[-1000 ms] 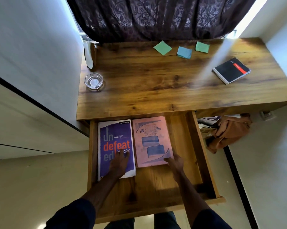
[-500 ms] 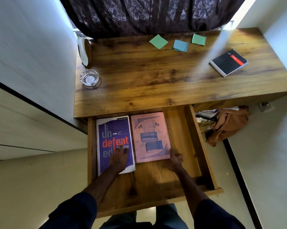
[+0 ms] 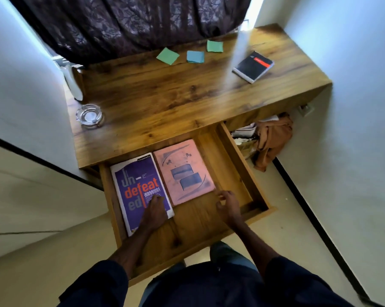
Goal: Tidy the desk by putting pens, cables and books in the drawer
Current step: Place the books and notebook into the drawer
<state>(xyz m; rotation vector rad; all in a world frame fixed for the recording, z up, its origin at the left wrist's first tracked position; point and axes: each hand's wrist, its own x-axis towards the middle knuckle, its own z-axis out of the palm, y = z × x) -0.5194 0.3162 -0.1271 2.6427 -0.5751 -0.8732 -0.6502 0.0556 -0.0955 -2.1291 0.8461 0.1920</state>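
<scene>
Wooden tabletop (image 3: 165,103) below a dark curtain (image 3: 129,23); drawer (image 3: 236,171) pulled open. Purple book (image 3: 136,187) and pink book (image 3: 185,171) lie inside, side by side. My left hand (image 3: 155,209) presses flat on purple; right hand (image 3: 228,204) loosely curled, empty, near pink's corner. Black notebook (image 3: 253,66) far right.

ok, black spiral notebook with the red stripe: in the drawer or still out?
Out. The black spiral notebook lies shut on the wooden desk top, far right; the open wooden drawer holds only two books.
</scene>
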